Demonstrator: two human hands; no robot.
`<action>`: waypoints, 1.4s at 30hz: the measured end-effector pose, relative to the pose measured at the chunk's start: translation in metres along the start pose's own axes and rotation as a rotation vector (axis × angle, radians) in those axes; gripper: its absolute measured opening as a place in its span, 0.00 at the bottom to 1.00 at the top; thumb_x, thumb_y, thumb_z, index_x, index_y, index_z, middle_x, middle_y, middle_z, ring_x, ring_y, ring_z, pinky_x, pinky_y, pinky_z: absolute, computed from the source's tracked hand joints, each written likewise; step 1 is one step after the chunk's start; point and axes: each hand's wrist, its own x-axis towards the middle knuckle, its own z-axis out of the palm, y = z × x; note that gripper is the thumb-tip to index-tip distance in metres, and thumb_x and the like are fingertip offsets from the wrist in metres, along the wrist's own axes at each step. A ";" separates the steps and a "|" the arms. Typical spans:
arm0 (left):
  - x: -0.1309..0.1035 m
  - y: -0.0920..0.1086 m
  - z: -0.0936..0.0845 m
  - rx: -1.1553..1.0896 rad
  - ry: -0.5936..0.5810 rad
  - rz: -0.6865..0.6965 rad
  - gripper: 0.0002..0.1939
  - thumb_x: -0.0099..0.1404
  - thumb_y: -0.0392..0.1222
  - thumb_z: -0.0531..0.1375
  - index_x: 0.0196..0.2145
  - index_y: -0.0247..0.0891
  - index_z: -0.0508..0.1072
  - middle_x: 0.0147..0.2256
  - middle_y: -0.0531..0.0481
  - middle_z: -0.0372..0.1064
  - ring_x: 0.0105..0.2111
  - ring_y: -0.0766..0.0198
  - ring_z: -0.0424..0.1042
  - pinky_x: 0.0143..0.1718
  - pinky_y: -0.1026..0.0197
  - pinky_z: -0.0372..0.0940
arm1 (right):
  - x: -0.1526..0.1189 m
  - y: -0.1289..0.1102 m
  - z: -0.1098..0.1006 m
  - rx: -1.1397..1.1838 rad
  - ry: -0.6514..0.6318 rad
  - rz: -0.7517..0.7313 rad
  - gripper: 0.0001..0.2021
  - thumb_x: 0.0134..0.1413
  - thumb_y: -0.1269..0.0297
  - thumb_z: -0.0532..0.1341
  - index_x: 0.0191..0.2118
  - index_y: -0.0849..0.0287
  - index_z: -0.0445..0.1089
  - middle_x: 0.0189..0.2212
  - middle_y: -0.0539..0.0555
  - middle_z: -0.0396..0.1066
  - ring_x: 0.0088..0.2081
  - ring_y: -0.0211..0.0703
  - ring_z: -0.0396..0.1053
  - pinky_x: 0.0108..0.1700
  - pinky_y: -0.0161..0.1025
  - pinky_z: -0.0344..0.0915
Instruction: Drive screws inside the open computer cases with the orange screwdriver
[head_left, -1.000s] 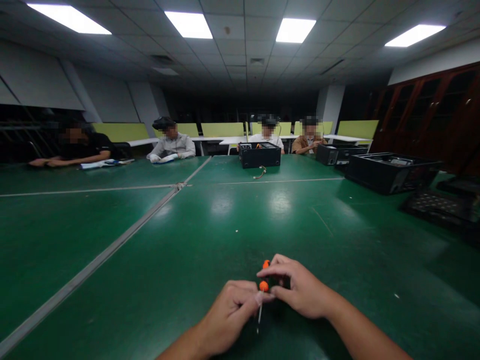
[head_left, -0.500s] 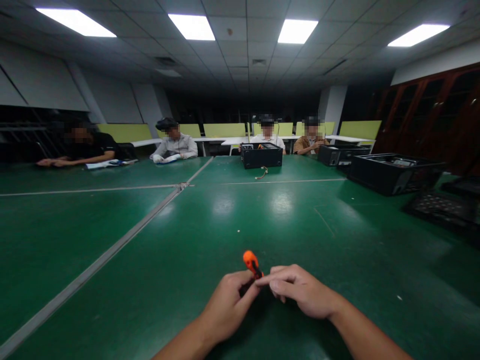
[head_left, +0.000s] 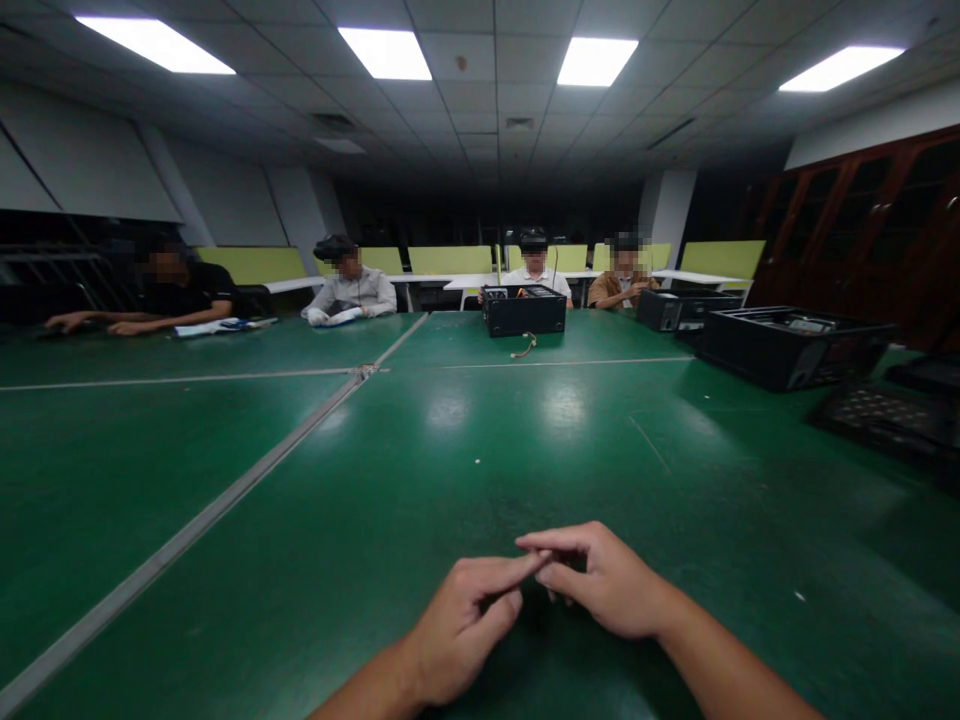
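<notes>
My left hand (head_left: 469, 622) is low in the middle of the view, its index finger stretched toward the right and its thumb curled below. My right hand (head_left: 604, 580) meets it from the right, fingertips crossing over or touching the left index finger. Both are held above the green table (head_left: 360, 540). Whatever lies between or under the fingers is hidden; the orange-handled tool does not show.
Across the table sit several people. A black computer case (head_left: 525, 312) stands at the far middle with a small cable (head_left: 527, 346) before it. More open cases (head_left: 787, 345) and a dark perforated part (head_left: 885, 410) lie at the right.
The orange and black tool that stuck up between my hands is out of sight. My left index finger has extended to the right. At the far left, a person's hands have moved apart.
</notes>
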 end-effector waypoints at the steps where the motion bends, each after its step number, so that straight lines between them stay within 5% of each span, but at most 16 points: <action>1: 0.000 0.000 0.000 0.015 0.007 0.019 0.21 0.71 0.43 0.51 0.58 0.42 0.70 0.39 0.44 0.77 0.38 0.59 0.74 0.43 0.59 0.66 | 0.000 -0.001 0.000 0.014 -0.001 0.008 0.18 0.59 0.62 0.61 0.53 0.61 0.74 0.24 0.50 0.69 0.24 0.36 0.63 0.27 0.33 0.60; 9: 0.001 0.003 0.004 0.344 0.028 0.067 0.22 0.72 0.38 0.50 0.62 0.42 0.64 0.32 0.47 0.73 0.33 0.61 0.72 0.35 0.62 0.65 | 0.003 0.004 0.000 0.155 -0.041 0.053 0.24 0.59 0.50 0.62 0.50 0.66 0.75 0.16 0.45 0.60 0.17 0.31 0.54 0.19 0.30 0.48; 13: 0.003 0.008 0.001 0.496 0.049 0.026 0.27 0.72 0.37 0.49 0.67 0.47 0.55 0.44 0.45 0.73 0.41 0.60 0.73 0.42 0.59 0.69 | 0.004 0.006 -0.002 0.135 -0.047 0.097 0.25 0.58 0.57 0.62 0.57 0.67 0.69 0.15 0.43 0.61 0.16 0.31 0.53 0.19 0.29 0.51; 17: 0.004 0.004 -0.005 0.618 0.137 -0.038 0.29 0.71 0.36 0.50 0.67 0.51 0.52 0.60 0.46 0.63 0.57 0.56 0.67 0.57 0.53 0.66 | 0.006 0.008 -0.004 0.128 -0.056 0.142 0.32 0.56 0.63 0.62 0.65 0.66 0.57 0.13 0.40 0.62 0.14 0.32 0.54 0.19 0.29 0.53; 25: 0.004 0.001 -0.002 0.619 0.139 0.075 0.33 0.69 0.31 0.51 0.68 0.47 0.48 0.64 0.46 0.58 0.62 0.59 0.61 0.61 0.54 0.63 | 0.005 0.013 -0.012 0.110 -0.109 0.239 0.34 0.53 0.61 0.63 0.64 0.67 0.58 0.13 0.39 0.60 0.14 0.32 0.55 0.18 0.29 0.51; 30: 0.005 -0.004 -0.003 0.601 0.293 0.020 0.31 0.68 0.31 0.52 0.67 0.45 0.53 0.61 0.44 0.62 0.60 0.58 0.63 0.60 0.55 0.63 | -0.001 0.004 -0.010 0.030 -0.224 0.301 0.14 0.50 0.63 0.66 0.41 0.66 0.76 0.14 0.42 0.59 0.15 0.28 0.51 0.18 0.28 0.44; 33: 0.007 -0.008 -0.006 0.531 0.301 -0.066 0.22 0.67 0.38 0.57 0.58 0.44 0.68 0.53 0.45 0.71 0.51 0.58 0.72 0.52 0.59 0.68 | -0.005 -0.004 -0.006 0.130 -0.310 0.211 0.19 0.51 0.64 0.66 0.50 0.61 0.74 0.16 0.42 0.62 0.17 0.30 0.56 0.21 0.28 0.51; 35: 0.007 -0.007 -0.008 0.492 0.240 -0.117 0.11 0.68 0.43 0.57 0.44 0.41 0.77 0.39 0.47 0.77 0.39 0.61 0.76 0.42 0.63 0.70 | -0.006 -0.007 -0.003 0.135 -0.333 0.160 0.22 0.50 0.63 0.68 0.52 0.60 0.73 0.18 0.43 0.62 0.19 0.31 0.57 0.23 0.30 0.53; 38: 0.009 0.003 -0.004 0.466 0.101 -0.172 0.19 0.72 0.45 0.50 0.30 0.38 0.76 0.28 0.49 0.74 0.29 0.64 0.72 0.33 0.66 0.64 | -0.004 -0.006 0.005 0.074 -0.060 0.050 0.21 0.42 0.60 0.74 0.44 0.61 0.74 0.22 0.44 0.63 0.23 0.32 0.57 0.26 0.31 0.53; 40: 0.009 0.010 0.005 0.456 0.032 -0.173 0.22 0.74 0.45 0.47 0.26 0.37 0.72 0.25 0.50 0.71 0.26 0.65 0.69 0.29 0.66 0.60 | 0.000 -0.004 0.012 0.104 0.180 0.000 0.26 0.41 0.58 0.75 0.46 0.60 0.70 0.29 0.47 0.66 0.30 0.36 0.61 0.31 0.33 0.57; 42: 0.008 0.018 0.017 0.449 -0.026 -0.145 0.24 0.74 0.44 0.46 0.21 0.37 0.68 0.21 0.51 0.66 0.22 0.67 0.64 0.27 0.65 0.56 | 0.006 -0.003 0.018 0.244 0.278 0.033 0.29 0.46 0.53 0.71 0.51 0.59 0.64 0.34 0.50 0.67 0.35 0.40 0.65 0.35 0.35 0.61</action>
